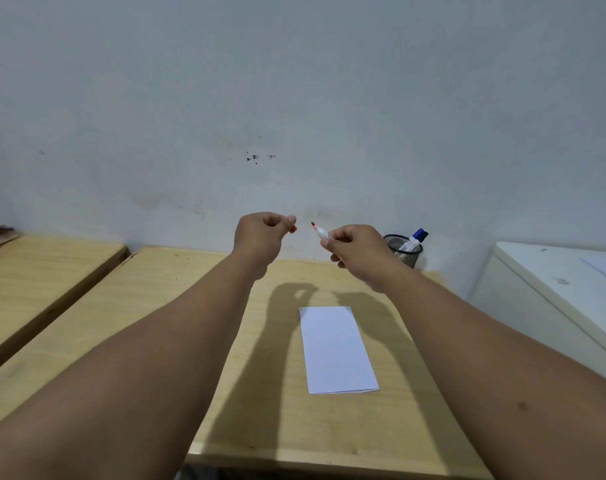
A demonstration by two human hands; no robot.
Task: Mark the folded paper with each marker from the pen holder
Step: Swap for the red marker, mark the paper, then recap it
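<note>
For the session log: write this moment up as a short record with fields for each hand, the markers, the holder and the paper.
left hand: raised, closed on the red cap
right hand: raised, gripping the red marker, uncapped, tip pointing at the cap
gap: cap and tip apart, not touching
pen holder: black mesh cup at the desk's far right, by the wall
blue marker: capped, leaning in the holder
folded paper: white, flat on the wooden desk, fold nearest the camera; no clear mark visible

Two markers, one sheet, one holder.
One red marker, one blue marker, one red cap, one folded paper, one mesh pen holder were counted.
</note>
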